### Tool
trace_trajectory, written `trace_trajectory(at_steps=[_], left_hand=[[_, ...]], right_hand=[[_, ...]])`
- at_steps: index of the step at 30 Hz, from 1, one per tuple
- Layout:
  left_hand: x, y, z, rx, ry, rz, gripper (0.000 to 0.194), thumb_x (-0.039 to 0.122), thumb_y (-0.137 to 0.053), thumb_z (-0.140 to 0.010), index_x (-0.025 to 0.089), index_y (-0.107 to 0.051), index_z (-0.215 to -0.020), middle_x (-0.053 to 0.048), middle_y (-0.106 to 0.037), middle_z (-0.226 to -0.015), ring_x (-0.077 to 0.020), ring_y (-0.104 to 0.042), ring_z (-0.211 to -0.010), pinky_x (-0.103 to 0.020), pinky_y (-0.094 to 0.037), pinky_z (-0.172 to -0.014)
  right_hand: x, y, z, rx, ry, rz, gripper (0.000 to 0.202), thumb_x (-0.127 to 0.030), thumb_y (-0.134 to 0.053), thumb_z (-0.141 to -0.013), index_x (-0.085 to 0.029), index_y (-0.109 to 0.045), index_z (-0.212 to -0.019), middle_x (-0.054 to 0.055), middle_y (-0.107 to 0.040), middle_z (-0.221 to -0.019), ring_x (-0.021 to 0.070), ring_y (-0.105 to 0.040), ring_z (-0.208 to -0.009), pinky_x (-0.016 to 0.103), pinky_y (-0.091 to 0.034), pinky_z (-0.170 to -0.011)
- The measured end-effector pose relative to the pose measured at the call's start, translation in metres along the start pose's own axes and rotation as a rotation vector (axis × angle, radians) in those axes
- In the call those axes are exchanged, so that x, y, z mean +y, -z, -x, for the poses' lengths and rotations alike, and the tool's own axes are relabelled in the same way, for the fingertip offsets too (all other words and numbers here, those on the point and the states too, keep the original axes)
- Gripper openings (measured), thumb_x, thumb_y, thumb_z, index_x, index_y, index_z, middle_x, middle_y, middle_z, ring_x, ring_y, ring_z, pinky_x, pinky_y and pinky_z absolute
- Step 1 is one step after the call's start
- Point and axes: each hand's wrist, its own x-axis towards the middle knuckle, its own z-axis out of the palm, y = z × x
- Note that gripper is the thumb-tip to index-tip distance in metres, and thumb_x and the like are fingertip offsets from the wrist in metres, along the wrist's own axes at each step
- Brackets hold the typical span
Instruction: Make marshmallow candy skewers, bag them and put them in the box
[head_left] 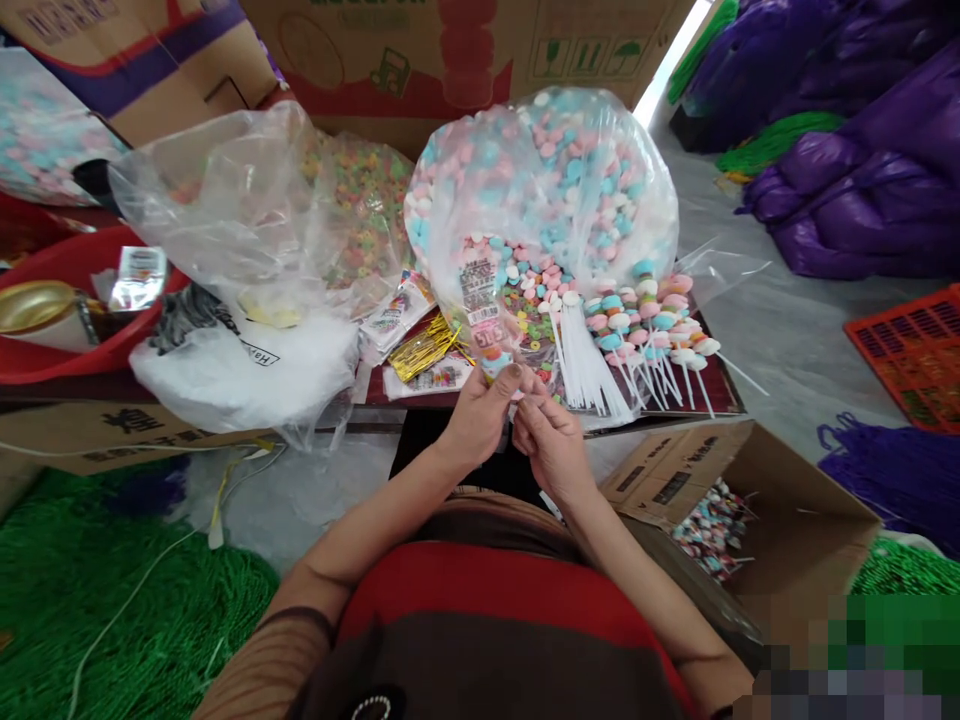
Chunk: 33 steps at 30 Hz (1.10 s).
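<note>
the left hand [480, 410] closes around a clear printed wrapper [484, 290] that stands upright over the near edge of the surface [726, 398], pink, white and blue sweets showing in its lower part; the right hand [551, 430] meets it at that lower end, fingers curled in close, though i cannot tell whether they pinch anything. just left of the wrapper lie gold twist ties [424, 347], between flat printed packets [439, 376]. to its right a fan of bare white sticks [589, 365] rests near a heap of skewered sweets [652, 320], threaded but seemingly unwrapped. behind, loose sweets [536, 270] sit before a large bulging bag [630, 190] of the same kind. beyond the surface, low on the right, an open cardboard box [795, 530] holds many small sweets on sticks [716, 530]. judging by this, a good number look finished, one is partway through in the hands, and the skewered heap, bare sticks and well-filled bag suggest plenty is left
</note>
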Motion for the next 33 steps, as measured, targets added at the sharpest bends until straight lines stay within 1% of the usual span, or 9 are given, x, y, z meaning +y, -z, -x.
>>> trace_trajectory(at_steps=[3,6,10,13,16,21,28,31,33], left_hand=[[0.008,0.004,-0.005,0.006,-0.059,-0.017,0.047,0.055,-0.089,-0.071,0.021,-0.058,-0.082,0.006,-0.056,-0.068,-0.0103,-0.061,-0.070,-0.027,-0.053,-0.075],[0.010,0.010,-0.007,-0.011,-0.039,-0.102,0.046,0.055,-0.087,-0.073,0.020,-0.057,-0.079,0.005,-0.058,-0.068,-0.0114,-0.063,-0.070,-0.027,-0.053,-0.072],[0.006,0.021,-0.001,-0.048,0.107,-0.178,0.048,0.059,-0.084,-0.075,0.022,-0.064,-0.096,0.000,-0.071,-0.085,-0.0160,-0.070,-0.082,-0.027,-0.054,-0.072],[0.020,0.027,-0.005,-0.085,0.043,-0.140,0.065,0.069,-0.086,-0.066,0.025,-0.066,-0.110,-0.004,-0.075,-0.106,-0.0217,-0.072,-0.104,-0.031,-0.056,-0.084],[0.041,0.027,-0.016,-0.038,-0.062,-0.122,0.065,0.075,-0.078,-0.071,0.025,-0.068,-0.111,-0.005,-0.075,-0.106,-0.0251,-0.071,-0.112,-0.034,-0.057,-0.086],[0.041,0.023,-0.025,0.125,-0.061,-0.212,0.048,0.068,-0.074,-0.082,0.022,-0.066,-0.087,0.000,-0.064,-0.072,-0.0183,-0.072,-0.081,-0.027,-0.054,-0.061],[0.018,0.016,-0.017,0.157,-0.070,-0.131,0.053,0.070,-0.069,-0.085,0.021,-0.051,-0.073,0.003,-0.053,-0.065,-0.0115,-0.065,-0.067,-0.023,-0.045,-0.050],[0.015,0.013,-0.012,0.149,-0.059,-0.114,0.051,0.068,-0.071,-0.085,0.022,-0.050,-0.077,0.005,-0.051,-0.067,-0.0098,-0.063,-0.066,-0.023,-0.046,-0.054],[0.012,0.013,-0.008,0.135,-0.025,-0.125,0.053,0.070,-0.071,-0.083,0.022,-0.049,-0.079,0.005,-0.051,-0.067,-0.0095,-0.061,-0.063,-0.023,-0.045,-0.054]], right_hand=[[-0.003,0.007,0.002,-0.051,0.066,0.249,0.033,-0.052,-0.076,-0.085,-0.022,-0.075,-0.096,-0.005,-0.057,-0.060,0.0091,-0.045,-0.052,0.024,-0.039,-0.052],[-0.002,0.012,0.003,-0.052,0.109,0.421,0.032,-0.052,-0.073,-0.087,-0.021,-0.076,-0.086,-0.004,-0.057,-0.059,0.0101,-0.047,-0.054,0.025,-0.042,-0.055],[0.004,0.011,0.003,-0.034,0.109,0.378,0.035,-0.056,-0.070,-0.088,-0.021,-0.076,-0.086,-0.005,-0.057,-0.056,0.0098,-0.044,-0.050,0.025,-0.041,-0.052],[0.008,0.013,0.004,-0.027,0.102,0.344,0.036,-0.057,-0.072,-0.086,-0.022,-0.078,-0.089,-0.005,-0.057,-0.056,0.0101,-0.045,-0.050,0.026,-0.042,-0.052],[0.009,0.017,0.006,-0.034,0.093,0.367,0.034,-0.055,-0.074,-0.085,-0.022,-0.080,-0.087,-0.005,-0.055,-0.054,0.0104,-0.045,-0.050,0.027,-0.042,-0.054],[0.013,0.022,0.010,0.023,0.165,0.528,0.029,-0.049,-0.071,-0.088,-0.022,-0.081,-0.091,-0.003,-0.061,-0.057,0.0122,-0.050,-0.051,0.028,-0.047,-0.056],[0.023,0.029,0.004,0.092,0.513,0.927,0.024,-0.036,-0.060,-0.096,-0.024,-0.079,-0.103,0.011,-0.082,-0.097,0.0236,-0.074,-0.085,0.036,-0.057,-0.079],[0.021,0.025,0.003,0.092,0.463,0.859,0.026,-0.045,-0.062,-0.095,-0.024,-0.077,-0.097,0.009,-0.078,-0.086,0.0220,-0.070,-0.076,0.035,-0.054,-0.074],[0.017,0.017,0.004,0.047,0.288,0.651,0.034,-0.055,-0.063,-0.094,-0.023,-0.075,-0.093,0.003,-0.066,-0.067,0.0170,-0.059,-0.059,0.032,-0.049,-0.062]])
